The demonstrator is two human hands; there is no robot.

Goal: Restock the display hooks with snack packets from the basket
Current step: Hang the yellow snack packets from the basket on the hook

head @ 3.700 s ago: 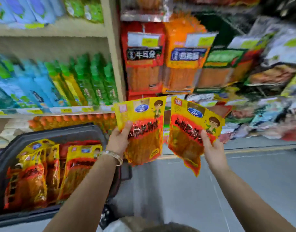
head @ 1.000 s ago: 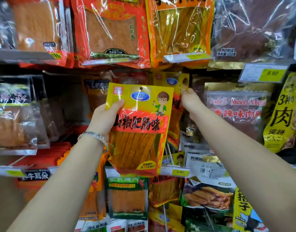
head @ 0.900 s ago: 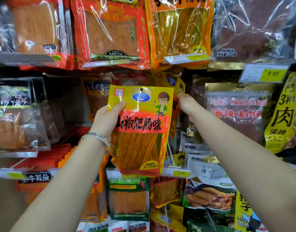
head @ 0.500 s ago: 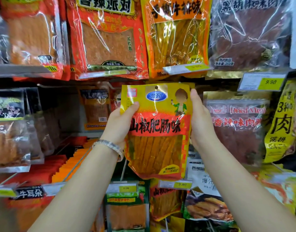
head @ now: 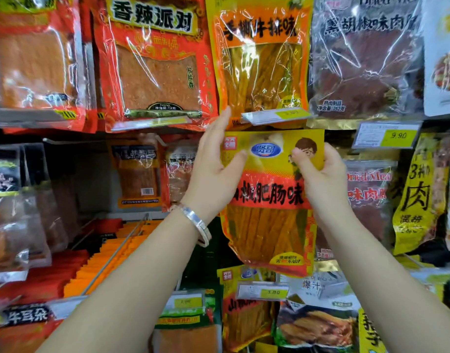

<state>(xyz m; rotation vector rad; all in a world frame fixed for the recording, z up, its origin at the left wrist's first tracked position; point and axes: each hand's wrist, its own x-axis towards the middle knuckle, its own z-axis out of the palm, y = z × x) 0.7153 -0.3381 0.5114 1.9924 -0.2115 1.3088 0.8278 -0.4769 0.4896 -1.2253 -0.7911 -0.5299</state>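
A yellow and red snack packet (head: 269,200) with orange strips inside is held upright against the display wall, in the middle row. My right hand (head: 323,179) pinches its top right corner, over the cartoon face. My left hand (head: 213,171) is at its top left edge, thumb pressed on the front, fingers stretched upward. The hook and the packet's hanging hole are blurred and hard to make out. Another packet of the same kind (head: 244,314) hangs lower down. The basket is out of view.
Large orange and red packets (head: 157,67) hang in the row above, with a price strip (head: 275,115) just over my left fingers. Dark meat packets (head: 366,194) hang to the right. Bare hook rods (head: 117,253) stick out at lower left above orange packs.
My right hand left the packet it hung behind and took the top right corner of the one in my left hand. That packet shifted right, against the display.
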